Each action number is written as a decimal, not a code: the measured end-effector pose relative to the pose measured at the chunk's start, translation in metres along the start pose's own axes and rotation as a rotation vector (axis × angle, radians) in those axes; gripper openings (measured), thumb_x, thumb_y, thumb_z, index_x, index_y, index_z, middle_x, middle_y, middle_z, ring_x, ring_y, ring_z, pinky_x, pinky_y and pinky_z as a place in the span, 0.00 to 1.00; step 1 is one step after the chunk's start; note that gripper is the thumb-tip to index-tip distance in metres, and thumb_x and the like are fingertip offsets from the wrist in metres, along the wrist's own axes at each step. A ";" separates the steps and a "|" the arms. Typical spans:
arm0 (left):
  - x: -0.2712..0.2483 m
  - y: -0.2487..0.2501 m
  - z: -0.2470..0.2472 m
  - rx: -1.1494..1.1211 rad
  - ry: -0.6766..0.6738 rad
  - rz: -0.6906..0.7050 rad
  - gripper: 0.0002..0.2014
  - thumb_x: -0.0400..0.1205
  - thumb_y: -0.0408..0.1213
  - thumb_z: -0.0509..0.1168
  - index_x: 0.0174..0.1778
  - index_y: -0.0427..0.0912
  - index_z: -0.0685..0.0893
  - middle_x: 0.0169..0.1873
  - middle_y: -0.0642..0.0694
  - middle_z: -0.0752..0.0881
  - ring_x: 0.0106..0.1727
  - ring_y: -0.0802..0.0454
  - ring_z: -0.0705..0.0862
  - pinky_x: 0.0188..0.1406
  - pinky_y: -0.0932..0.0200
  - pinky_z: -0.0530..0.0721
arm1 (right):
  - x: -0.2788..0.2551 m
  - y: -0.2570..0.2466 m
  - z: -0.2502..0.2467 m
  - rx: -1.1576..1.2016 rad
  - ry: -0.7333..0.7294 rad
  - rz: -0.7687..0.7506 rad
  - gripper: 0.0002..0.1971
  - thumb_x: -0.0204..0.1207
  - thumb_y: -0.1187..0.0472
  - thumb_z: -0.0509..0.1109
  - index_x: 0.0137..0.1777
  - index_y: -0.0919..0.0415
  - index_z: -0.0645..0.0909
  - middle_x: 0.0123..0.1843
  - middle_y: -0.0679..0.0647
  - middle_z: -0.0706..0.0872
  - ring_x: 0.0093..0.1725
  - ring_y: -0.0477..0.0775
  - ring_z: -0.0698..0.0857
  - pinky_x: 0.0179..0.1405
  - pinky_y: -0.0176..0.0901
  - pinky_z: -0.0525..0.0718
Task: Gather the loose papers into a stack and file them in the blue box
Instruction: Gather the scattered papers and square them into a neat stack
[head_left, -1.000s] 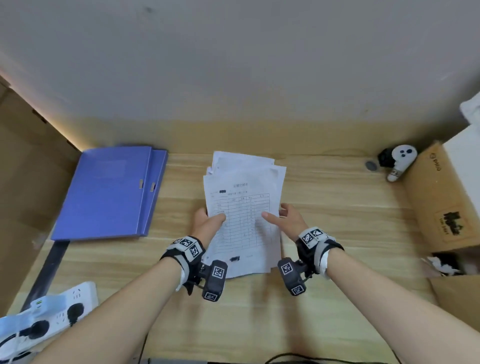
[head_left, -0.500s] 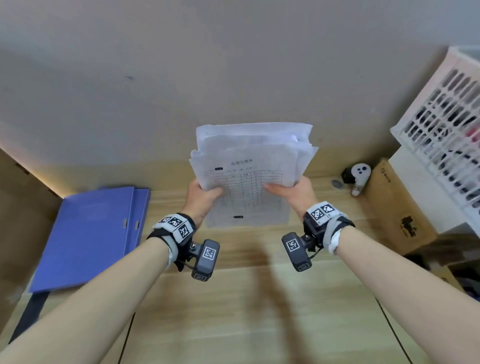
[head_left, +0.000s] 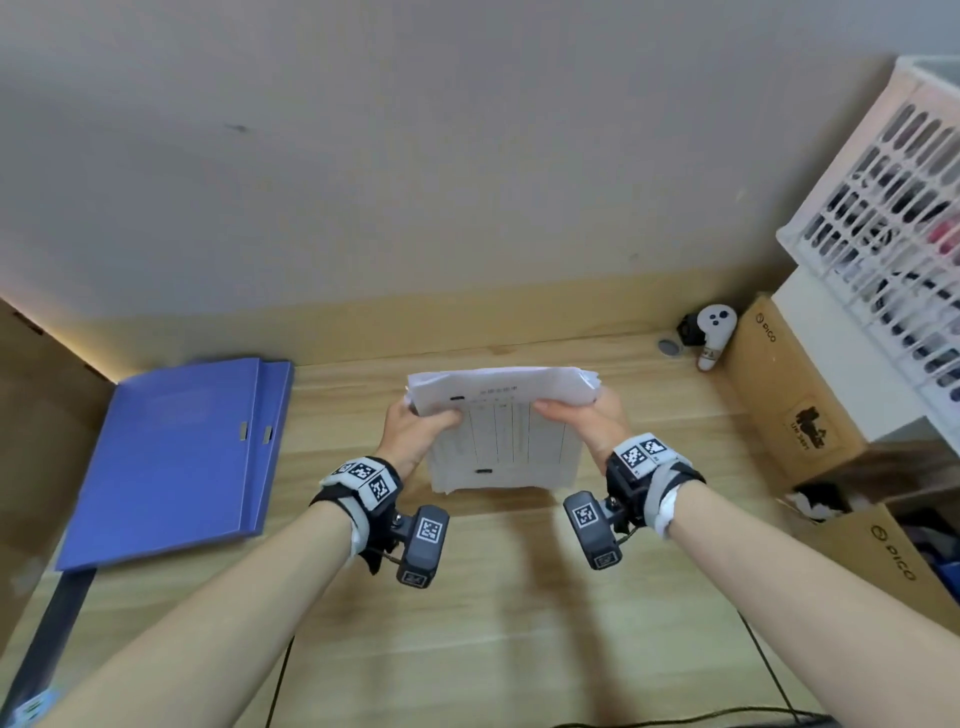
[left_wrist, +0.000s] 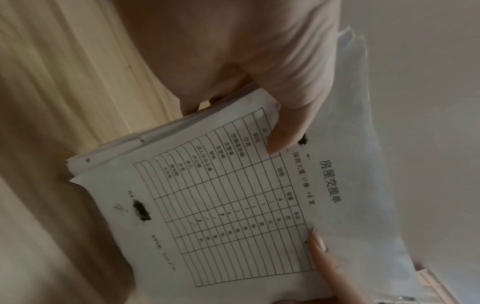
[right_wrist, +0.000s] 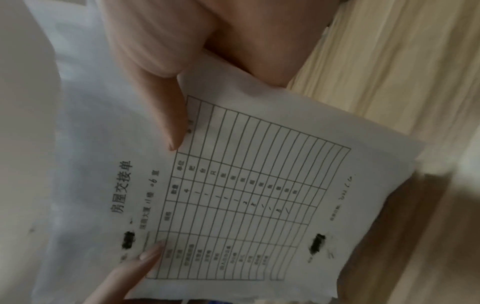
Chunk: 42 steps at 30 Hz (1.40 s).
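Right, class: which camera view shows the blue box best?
The head view: the blue box lies closed and whole on the desk, left of the papers. Neither wrist view shows it; both are filled by the papers and thumbs.

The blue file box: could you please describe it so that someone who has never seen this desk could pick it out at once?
Start at the light wooden desk and look to its left side, left of the white paper stack held in both hands. There the flat blue plastic file box lies closed, small metal clasps on its right edge. It is the only blue thing; the boxes on the right are brown cardboard.
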<state>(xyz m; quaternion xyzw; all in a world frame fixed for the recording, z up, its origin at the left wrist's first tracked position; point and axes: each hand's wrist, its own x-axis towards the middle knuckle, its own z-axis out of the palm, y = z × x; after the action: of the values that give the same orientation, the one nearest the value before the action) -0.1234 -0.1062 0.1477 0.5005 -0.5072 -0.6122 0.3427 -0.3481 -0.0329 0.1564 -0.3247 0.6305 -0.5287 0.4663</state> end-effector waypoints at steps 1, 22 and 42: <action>0.002 0.003 -0.001 -0.015 -0.007 0.020 0.13 0.73 0.25 0.75 0.49 0.46 0.87 0.50 0.43 0.91 0.53 0.47 0.89 0.53 0.51 0.86 | 0.002 -0.005 0.000 0.018 -0.013 -0.020 0.16 0.63 0.67 0.83 0.51 0.56 0.89 0.49 0.50 0.93 0.52 0.47 0.90 0.50 0.38 0.84; 0.000 0.014 0.021 -0.103 0.167 0.034 0.16 0.85 0.48 0.61 0.42 0.38 0.83 0.33 0.46 0.82 0.33 0.51 0.79 0.35 0.58 0.76 | 0.001 -0.009 0.016 0.054 0.246 -0.043 0.21 0.80 0.52 0.67 0.49 0.75 0.83 0.61 0.69 0.82 0.51 0.57 0.84 0.60 0.47 0.75; 0.001 -0.011 0.014 0.018 0.043 0.111 0.19 0.77 0.23 0.72 0.49 0.55 0.80 0.48 0.53 0.85 0.52 0.53 0.84 0.49 0.63 0.84 | 0.007 0.012 0.003 -0.116 0.022 -0.068 0.15 0.66 0.69 0.82 0.51 0.54 0.87 0.45 0.43 0.90 0.40 0.32 0.88 0.41 0.26 0.81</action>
<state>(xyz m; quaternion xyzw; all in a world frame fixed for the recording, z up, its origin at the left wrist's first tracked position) -0.1362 -0.1004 0.1370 0.4877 -0.5320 -0.5768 0.3826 -0.3472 -0.0374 0.1430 -0.3664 0.6540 -0.5104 0.4214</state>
